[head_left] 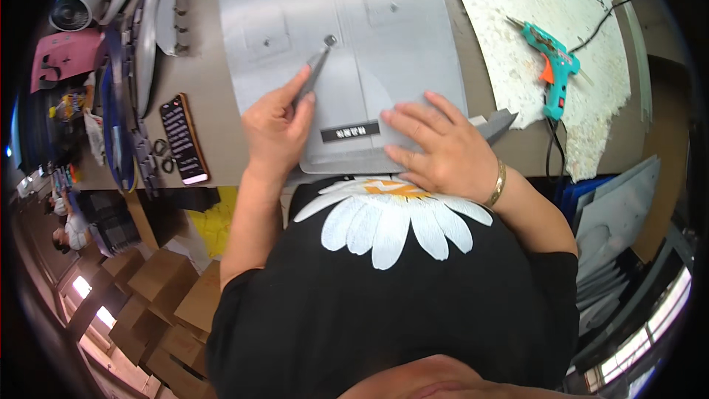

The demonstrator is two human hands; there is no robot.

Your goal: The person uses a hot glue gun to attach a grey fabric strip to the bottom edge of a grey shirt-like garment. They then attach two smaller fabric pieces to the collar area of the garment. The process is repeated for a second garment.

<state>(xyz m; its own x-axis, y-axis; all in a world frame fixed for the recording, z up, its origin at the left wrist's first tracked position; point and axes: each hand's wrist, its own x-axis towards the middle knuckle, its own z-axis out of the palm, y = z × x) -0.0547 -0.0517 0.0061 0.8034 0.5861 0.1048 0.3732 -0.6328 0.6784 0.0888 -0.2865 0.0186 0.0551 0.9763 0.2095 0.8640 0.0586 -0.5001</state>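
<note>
Panel: wide pale-grey sheet (413, 52), lying on the worktable (199, 66) right in front of the person, its near edge close to the shirt.
Left hand: the left hand (277, 124) grasps a slim grey pointed tool (315, 76), perhaps tweezers, between thumb and index finger; the other fingers curl in.
Tool tip: at the small round fitting (330, 41) near the panel's centre line; whether it grips or only touches it, I cannot tell.
Right hand: the right hand (443, 149) lies loosely spread on the panel near its right side, clenching nothing.
Black label: short dark strip (349, 131) on the panel, between the hands.
Step at the fitting: seems to be fine work with the tip, the right hand apparently steadying the sheet.
Next move: likely calls for a firm pinch, an exact tip and an unmoving panel.
Glue gun: teal gun (555, 66) on a white board (502, 7), well apart from both hands.
Phone: dark-screened phone (185, 138), left of the panel beside the scissors (162, 155).
</note>
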